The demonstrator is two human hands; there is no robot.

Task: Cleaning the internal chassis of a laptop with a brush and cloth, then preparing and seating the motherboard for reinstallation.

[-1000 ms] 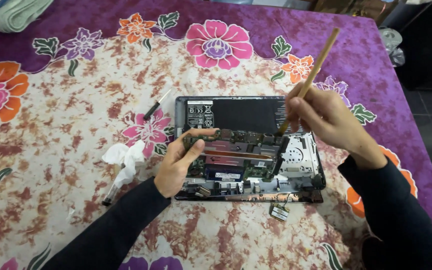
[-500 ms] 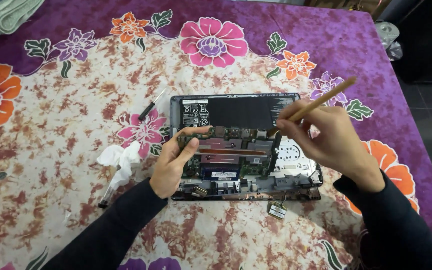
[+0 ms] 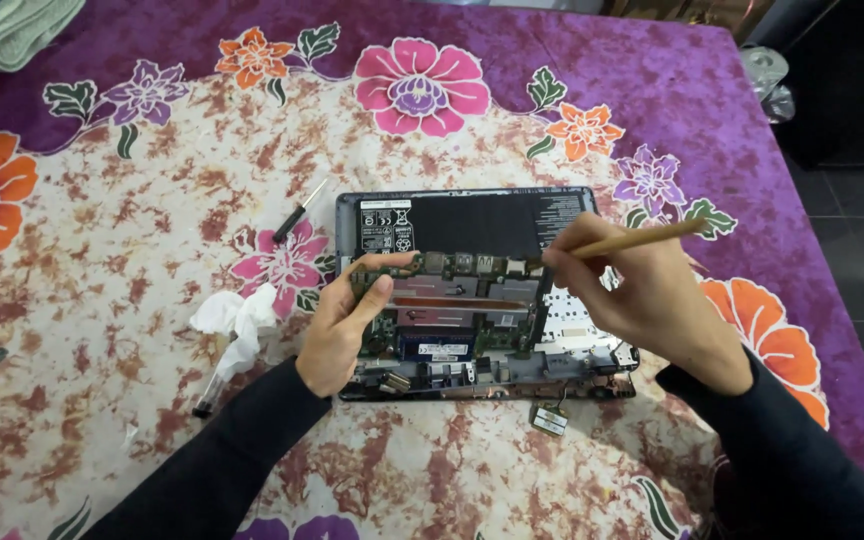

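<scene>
One opened laptop (image 3: 482, 290) lies centre frame on a floral cloth (image 3: 102, 250); bottom cover already off, battery (image 3: 482, 220) and circuit board (image 3: 442, 300) exposed. We judge the work mid-way: the casing is open, the board not yet lifted out, and nothing shows of reassembly.

Our left hand (image 3: 342, 330) rests on the board's left edge, fingers curled over it, thumb pressing down. Our right hand (image 3: 642, 290) has its grip closed around one thin wooden stick (image 3: 642, 237), the tip touching the board's upper right near the connectors.

Count: one laptop, one stick, one small black-handled screwdriver (image 3: 299, 211) upper left of the laptop, one crumpled white tissue (image 3: 232, 312) to the left, one further slim tool (image 3: 217, 380) beneath the tissue, one small loose module (image 3: 549, 420) just below the laptop's lower edge. One folded towel (image 3: 12, 30) in the frame's upper left corner.
</scene>
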